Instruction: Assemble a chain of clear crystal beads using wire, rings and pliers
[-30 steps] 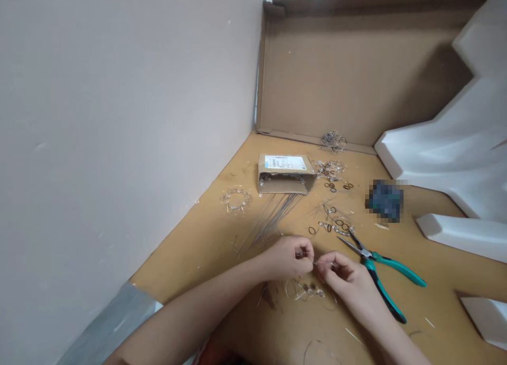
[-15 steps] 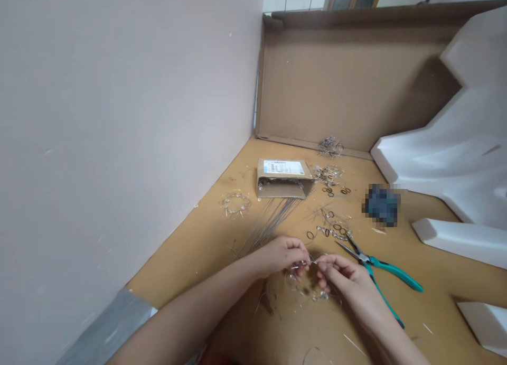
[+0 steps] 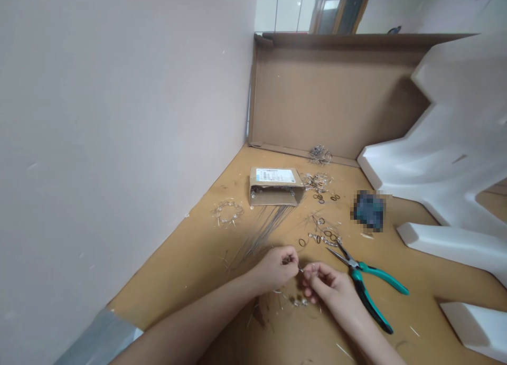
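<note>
your left hand (image 3: 277,267) and your right hand (image 3: 327,283) meet low in the middle of the brown cardboard work surface (image 3: 190,259), fingertips almost touching. between them you pinch a thin silver wire piece with small clear beads (image 3: 299,300); both hands are closed on it, the left at one end and the right at the other. the beaded part hangs in a loose curve just under the fingers, close above the surface. its fine detail is too small to tell.

the short straight end of the wire runs about left to right, from one pinch to the other, so both hands are equally near to it.

the green-handled long-nose pliers (image 3: 362,288) lie just beside your right hand, the tips pointing away from you and to the left, the handles toward the right. your right hand is clearly the nearer one to them.

farther away, a small brown cardboard box with a white label (image 3: 275,186) lies on its side with its open face toward you. a bundle of long thin steel wires (image 3: 263,230) lies spread out in front of the opening, toward your left hand. what is inside the box i cannot tell. small dark metal rings (image 3: 327,233) lie scattered between the box and the pliers. a finished circle of clear beads (image 3: 226,211) lies apart, on the left.
</note>
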### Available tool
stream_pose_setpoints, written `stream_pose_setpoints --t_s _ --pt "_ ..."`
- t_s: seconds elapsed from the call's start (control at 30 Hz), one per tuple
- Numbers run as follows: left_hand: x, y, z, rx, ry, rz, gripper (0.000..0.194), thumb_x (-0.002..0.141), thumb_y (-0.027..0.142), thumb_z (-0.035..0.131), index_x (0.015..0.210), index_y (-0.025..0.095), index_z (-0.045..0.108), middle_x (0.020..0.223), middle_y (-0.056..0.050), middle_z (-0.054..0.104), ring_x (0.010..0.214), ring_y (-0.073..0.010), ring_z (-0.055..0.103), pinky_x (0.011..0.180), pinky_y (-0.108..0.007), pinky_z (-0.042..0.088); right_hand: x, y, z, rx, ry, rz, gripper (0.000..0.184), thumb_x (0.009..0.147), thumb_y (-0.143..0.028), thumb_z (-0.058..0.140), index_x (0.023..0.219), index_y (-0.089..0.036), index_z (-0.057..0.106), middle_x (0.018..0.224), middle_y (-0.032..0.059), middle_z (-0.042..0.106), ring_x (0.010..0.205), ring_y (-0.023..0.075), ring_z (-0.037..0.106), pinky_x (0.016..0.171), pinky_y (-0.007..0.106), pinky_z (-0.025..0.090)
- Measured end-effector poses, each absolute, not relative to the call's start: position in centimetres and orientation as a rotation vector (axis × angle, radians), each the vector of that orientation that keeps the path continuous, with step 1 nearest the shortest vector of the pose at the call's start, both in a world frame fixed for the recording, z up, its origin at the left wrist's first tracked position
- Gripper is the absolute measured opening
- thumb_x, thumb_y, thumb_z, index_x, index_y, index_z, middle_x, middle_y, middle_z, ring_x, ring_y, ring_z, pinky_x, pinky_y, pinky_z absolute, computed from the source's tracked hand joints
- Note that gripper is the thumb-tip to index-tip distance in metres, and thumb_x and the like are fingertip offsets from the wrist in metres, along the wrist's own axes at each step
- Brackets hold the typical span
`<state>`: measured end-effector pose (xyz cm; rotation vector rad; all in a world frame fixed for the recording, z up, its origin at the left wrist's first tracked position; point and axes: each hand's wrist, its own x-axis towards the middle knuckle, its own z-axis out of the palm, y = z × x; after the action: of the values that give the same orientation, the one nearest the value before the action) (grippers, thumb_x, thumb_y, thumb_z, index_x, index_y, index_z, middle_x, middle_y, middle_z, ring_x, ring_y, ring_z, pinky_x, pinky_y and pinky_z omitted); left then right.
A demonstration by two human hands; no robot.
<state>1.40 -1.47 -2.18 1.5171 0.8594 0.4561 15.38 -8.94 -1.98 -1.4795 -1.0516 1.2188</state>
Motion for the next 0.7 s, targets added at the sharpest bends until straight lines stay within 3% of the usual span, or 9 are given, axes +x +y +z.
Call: stream_pose_setpoints --t_s 0.3,0.4,0.47,0.57,0.7 --pt "1.3 -1.2 -2.7 1.461 0.853 0.384 0.009 0.062 0.015 0.05 0.07 0.017 0.046 0.057 0.007 0.046 0.039 -0.0066 0.048 0.039 -0.017 0.036 18.1 -8.4 -2.1 -1.746 -1.399 1.008 0.043 0.073 -0.059 0.05 0.079 -0.018 0.062 0.066 0.0033 0.065 0.063 0.0188 0.062 0.054 0.029 0.049" --pt "1.4 -1.3 -3.2 1.422 0.855 0.362 0.01 0.062 0.015 0.051 0.07 0.017 0.046 0.058 0.007 0.047 0.04 -0.0081 0.051 0.039 -0.017 0.035 22.7 -5.9 -0.2 -2.0 -1.517 0.721 0.034 0.083 -0.047 0.047 0.091 -0.019 0.064 0.088 0.0058 0.068 0.084 0.021 0.062 0.074 0.033 0.049" --pt "1.6 -1.4 -3.7 1.422 0.837 0.348 0.01 0.062 0.015 0.051 0.071 0.018 0.046 0.054 0.007 0.048 0.042 -0.0098 0.052 0.041 -0.018 0.037 25.5 -3.5 1.0 -2.199 -1.573 0.51 0.026 0.087 -0.039 0.047 0.094 -0.019 0.063 0.098 0.0071 0.065 0.09 0.021 0.06 0.078 0.038 0.047" --pt "1.8 -1.5 -4.4 1.456 0.825 0.37 0.009 0.063 0.014 0.051 0.07 0.018 0.046 0.051 0.007 0.047 0.044 -0.0104 0.05 0.044 -0.021 0.04 27.5 0.0 1.7 -2.376 -1.74 0.312 0.024 0.087 -0.032 0.052 0.108 -0.021 0.057 0.115 0.0062 0.058 0.094 0.0189 0.058 0.08 0.039 0.048" --pt "1.7 -1.5 -4.7 1.583 0.832 0.445 0.007 0.064 0.016 0.055 0.069 0.016 0.051 0.055 0.006 0.048 0.052 -0.0092 0.047 0.051 -0.02 0.037 26.7 3.2 0.6 -2.457 -1.969 0.146 0.03 0.087 -0.031 0.053 0.114 -0.019 0.054 0.117 0.0074 0.056 0.095 0.0199 0.058 0.079 0.041 0.049"
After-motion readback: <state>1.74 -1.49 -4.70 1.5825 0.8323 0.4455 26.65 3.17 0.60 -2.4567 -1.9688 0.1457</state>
